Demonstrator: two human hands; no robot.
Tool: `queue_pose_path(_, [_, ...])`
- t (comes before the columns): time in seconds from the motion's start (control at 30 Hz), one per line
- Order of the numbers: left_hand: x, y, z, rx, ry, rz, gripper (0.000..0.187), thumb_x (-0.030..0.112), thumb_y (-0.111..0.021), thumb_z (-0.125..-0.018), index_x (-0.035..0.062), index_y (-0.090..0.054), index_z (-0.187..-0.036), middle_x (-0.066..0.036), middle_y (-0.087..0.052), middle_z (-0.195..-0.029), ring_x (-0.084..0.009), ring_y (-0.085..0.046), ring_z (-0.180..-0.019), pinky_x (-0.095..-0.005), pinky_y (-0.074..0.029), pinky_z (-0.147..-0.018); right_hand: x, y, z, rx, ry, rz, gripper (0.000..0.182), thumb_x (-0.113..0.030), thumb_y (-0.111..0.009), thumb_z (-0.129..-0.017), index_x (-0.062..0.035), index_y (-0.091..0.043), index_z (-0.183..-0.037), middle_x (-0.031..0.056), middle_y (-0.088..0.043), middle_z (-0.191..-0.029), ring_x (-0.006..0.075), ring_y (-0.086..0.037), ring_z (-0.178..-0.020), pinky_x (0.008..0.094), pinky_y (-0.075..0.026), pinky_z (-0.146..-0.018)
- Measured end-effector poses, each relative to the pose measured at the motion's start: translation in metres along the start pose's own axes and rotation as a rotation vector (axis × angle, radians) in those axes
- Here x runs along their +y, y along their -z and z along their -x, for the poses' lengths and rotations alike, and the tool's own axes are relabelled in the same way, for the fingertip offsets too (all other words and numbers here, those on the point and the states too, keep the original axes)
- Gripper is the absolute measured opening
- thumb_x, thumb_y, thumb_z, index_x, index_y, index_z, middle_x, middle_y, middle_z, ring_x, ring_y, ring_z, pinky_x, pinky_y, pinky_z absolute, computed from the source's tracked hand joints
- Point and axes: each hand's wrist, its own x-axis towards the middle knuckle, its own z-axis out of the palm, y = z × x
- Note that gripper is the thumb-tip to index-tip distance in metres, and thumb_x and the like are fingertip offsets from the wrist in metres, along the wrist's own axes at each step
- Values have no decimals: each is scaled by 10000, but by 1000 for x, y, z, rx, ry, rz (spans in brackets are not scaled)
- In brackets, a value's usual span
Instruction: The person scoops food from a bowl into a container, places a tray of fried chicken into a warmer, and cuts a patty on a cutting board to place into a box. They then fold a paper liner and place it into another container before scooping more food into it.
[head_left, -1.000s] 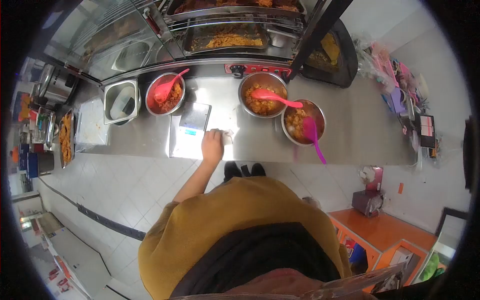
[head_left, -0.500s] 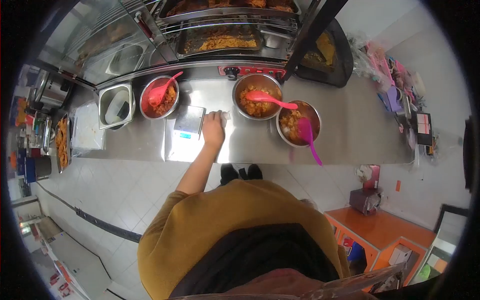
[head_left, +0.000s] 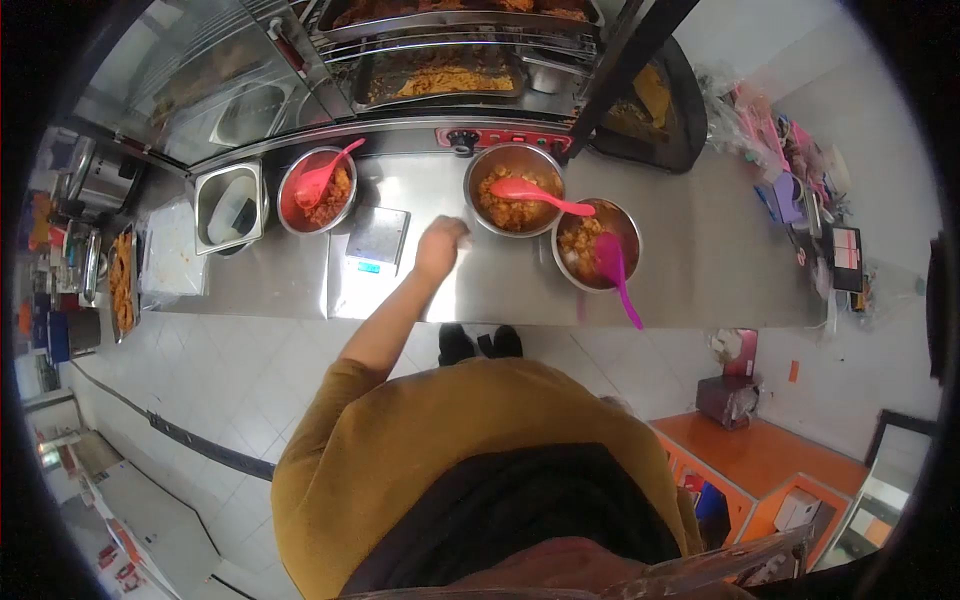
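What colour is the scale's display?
The display is bright blue; it shows best in the head view, the only one.

I count three round metal bowls (head_left: 525, 158) on the bench (head_left: 480, 290) and three serving spoons (head_left: 526, 190), two pink and one purple, making one per bowl. From where I sit I also tally one scale (head_left: 378, 238), one rectangular metal pan (head_left: 208, 215) and one black tray (head_left: 690, 132). In the single display case (head_left: 200, 95) I make out two large food trays (head_left: 385, 80), with one red control panel (head_left: 505, 139). One of the hands (head_left: 440, 247) shows on my feed, and two dark shoes (head_left: 456, 345).
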Motion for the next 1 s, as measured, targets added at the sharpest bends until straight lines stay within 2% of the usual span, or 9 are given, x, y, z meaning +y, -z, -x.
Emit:
queue_pose_path(0.1, [15,3,26,15,-11,-42,194,-24,-516,-663,81,-628,-780,-91,-610,-818,-277,-560,-827,-372,-465,-729,-12,36,39,22,-53,-358,266,-230,-475,-837,-164,-647,-1028,3,-610,-1125,191,-582,-1032,336,-481,-838])
queue_pose_path(0.2, [27,15,50,18,26,-57,174,-15,-530,-658,84,-634,-755,-93,-618,-794,-277,-568,-783,-363,-470,-715,-16,22,14,82,169,271,286,-268,-490,-829,-178,-645,-1051,-4,-587,-1170,188,-575,-1043,321,-470,-859])
queue_pose_path(0.3, [26,31,60,-72,122,27,212,-75,-502,-642,64,-643,-718,-86,-635,-842,-284,-574,-833,-363,-470,-748,-18,37,30,81,47,-128,290,-269,-508,-821,-172,-646,-1057,0,-579,-1184,181,-567,-1058,299,-456,-879])
queue_pose_path(0.4, [14,29,35,211,227,168,235,-88,-488,-629,44,-652,-732,-125,-647,-813,-309,-596,-781,-359,-472,-742,5,-10,-10,229,363,263,287,-266,-523,-811,-174,-647,-1054,1,-592,-1164,163,-558,-1075,275,-441,-896])
queue_pose_path(0.5, [-1,14,-16,398,188,171,207,-62,-511,-634,27,-655,-754,-155,-644,-820,-324,-596,-767,-368,-470,-737,10,-26,-16,43,108,-93,274,-251,-527,-806,-170,-650,-1037,12,-616,-1114,171,-556,-1078,272,-436,-902])
queue_pose_path(0.63, [-10,-33,-28,17,149,-151,169,-17,-496,-667,49,-628,-748,-130,-606,-809,-314,-559,-810,-400,-466,-718,-2,-10,-2,99,137,18,234,-222,-537,-793,-158,-664,-979,14,-633,-1056,175,-566,-1056,284,-456,-871])
queue_pose_path(0.77, [9,-9,20,-7,-20,15,169,-37,-511,-659,55,-627,-741,-88,-617,-843,-279,-565,-830,-375,-478,-727,-7,-3,-7,99,298,357,199,-190,-545,-782,-145,-678,-923,13,-645,-1012,175,-575,-1036,294,-476,-841])
queue_pose_path(0.9, [-3,30,59,-52,-30,11,189,-51,-508,-664,64,-635,-745,-60,-628,-852,-261,-573,-838,-351,-483,-721,-15,-8,-7,112,340,358,198,-161,-531,-792,-152,-682,-920,2,-633,-1064,167,-572,-1043,309,-481,-840])
queue_pose_path(1.0, [-1,57,66,-86,41,-35,155,-21,-556,-650,52,-652,-748,-101,-648,-861,-282,-594,-794,-359,-487,-737,-42,39,46,58,65,-17,200,-166,-528,-794,-157,-681,-922,2,-616,-1098,172,-567,-1052,318,-480,-847])
